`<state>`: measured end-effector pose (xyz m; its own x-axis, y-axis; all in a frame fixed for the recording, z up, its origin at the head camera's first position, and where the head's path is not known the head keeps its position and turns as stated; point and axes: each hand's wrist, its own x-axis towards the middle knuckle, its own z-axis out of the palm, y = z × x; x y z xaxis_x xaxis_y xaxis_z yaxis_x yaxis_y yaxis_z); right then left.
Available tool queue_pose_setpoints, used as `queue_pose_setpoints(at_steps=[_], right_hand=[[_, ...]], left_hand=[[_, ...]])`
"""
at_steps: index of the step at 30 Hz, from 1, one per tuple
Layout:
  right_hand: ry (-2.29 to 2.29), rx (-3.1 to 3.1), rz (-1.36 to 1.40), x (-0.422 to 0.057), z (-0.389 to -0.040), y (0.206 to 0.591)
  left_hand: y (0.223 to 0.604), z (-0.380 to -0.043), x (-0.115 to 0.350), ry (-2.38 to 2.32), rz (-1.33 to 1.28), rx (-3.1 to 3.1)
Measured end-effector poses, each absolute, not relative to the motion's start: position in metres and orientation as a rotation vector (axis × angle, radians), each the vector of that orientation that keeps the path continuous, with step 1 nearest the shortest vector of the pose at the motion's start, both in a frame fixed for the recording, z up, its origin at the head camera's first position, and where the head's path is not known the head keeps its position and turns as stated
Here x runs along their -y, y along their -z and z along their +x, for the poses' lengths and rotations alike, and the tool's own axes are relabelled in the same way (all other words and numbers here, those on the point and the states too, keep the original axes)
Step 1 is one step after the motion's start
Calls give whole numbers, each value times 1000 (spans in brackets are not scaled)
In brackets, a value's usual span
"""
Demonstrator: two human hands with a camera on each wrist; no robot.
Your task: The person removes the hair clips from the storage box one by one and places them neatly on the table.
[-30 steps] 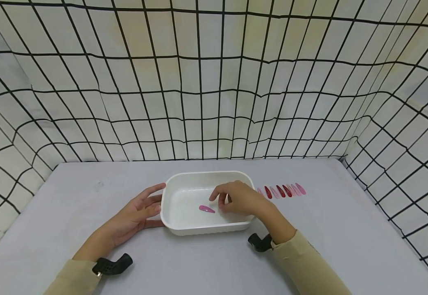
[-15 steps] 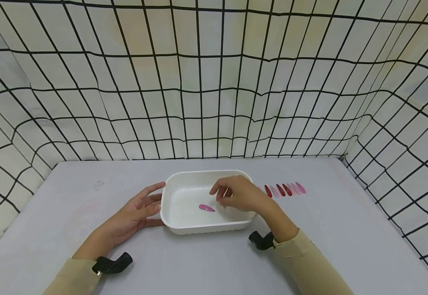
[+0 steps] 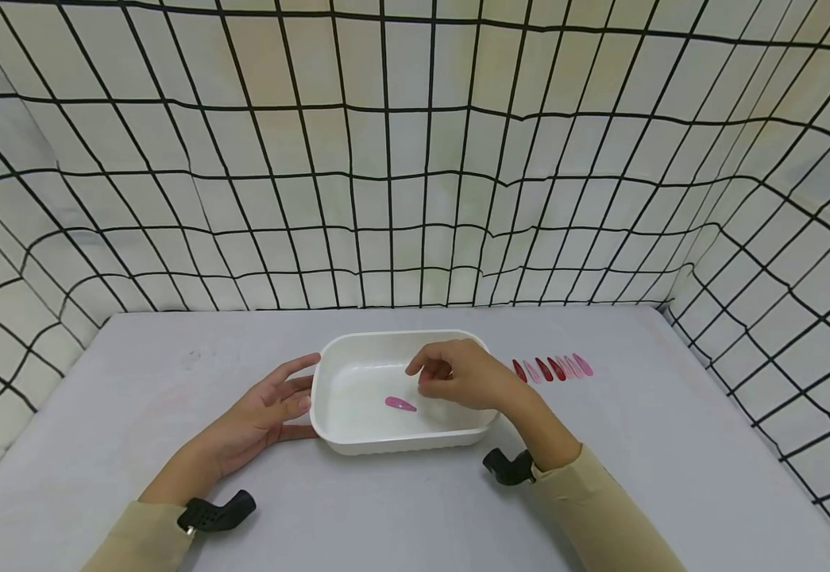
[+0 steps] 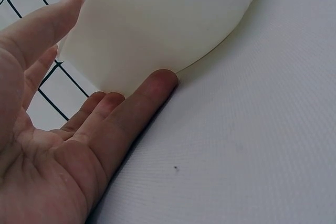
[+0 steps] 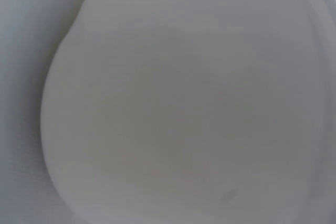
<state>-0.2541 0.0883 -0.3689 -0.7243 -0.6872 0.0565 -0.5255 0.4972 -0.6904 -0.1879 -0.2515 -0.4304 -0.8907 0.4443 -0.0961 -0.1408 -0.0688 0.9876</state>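
A white plastic tray (image 3: 357,433) stands mid-table, with one pink snap hair clip (image 3: 400,403) lying on its floor. My left hand (image 3: 268,417) rests against the tray's left end, fingers fairly straight. In the left wrist view, fingertips of the left hand (image 4: 113,129) touch the tray's outer wall (image 4: 157,24) near its base and rim. Over the right part of the tray hangs my right hand (image 3: 465,377), fingers bent; I cannot tell whether anything is between them. The right wrist view shows only the tray's outer end wall (image 5: 173,103), no fingers.
Right of the tray, several red and pink hair clips (image 3: 556,368) lie in a slanting row on the white table (image 3: 400,516). The right hand reaches close past the row's near end. Black wire grid panels (image 3: 386,171) enclose the back and sides.
My right hand has risen a little from the tray's floor, its fingers drawing in. The left hand, the tray and the clip in it stay in place.
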Motion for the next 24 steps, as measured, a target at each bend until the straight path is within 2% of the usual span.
queue_pose_setpoints(at_steps=[9,24], right_hand=[[1112,-2444,-1077,-93,-256,368],[1149,-2451,-948,-94,-257,364]], left_hand=[[431,-189,252,-2016,331,-1822],[431,-188,252,-2005,310,-1834]])
